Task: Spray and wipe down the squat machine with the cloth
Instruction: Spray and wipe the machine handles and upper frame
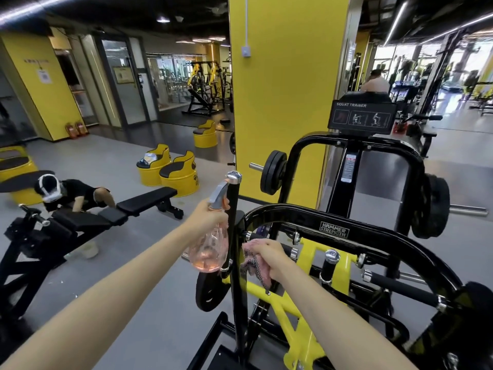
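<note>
the left hand is gripping the neck of the pink spray bottle, fingers curled round it, holding it just beside the black upright post at the near left edge of the squat machine. the right hand is clutching the pink cloth and pressing it round a black handle just right of that post, under the machine's curved black bar. open grey floor is lying to the left, between the machine and the black bench, where another person is leaning. a yellow pillar is standing just behind the machine, and weight plates are hanging at the machine's far side.
</note>
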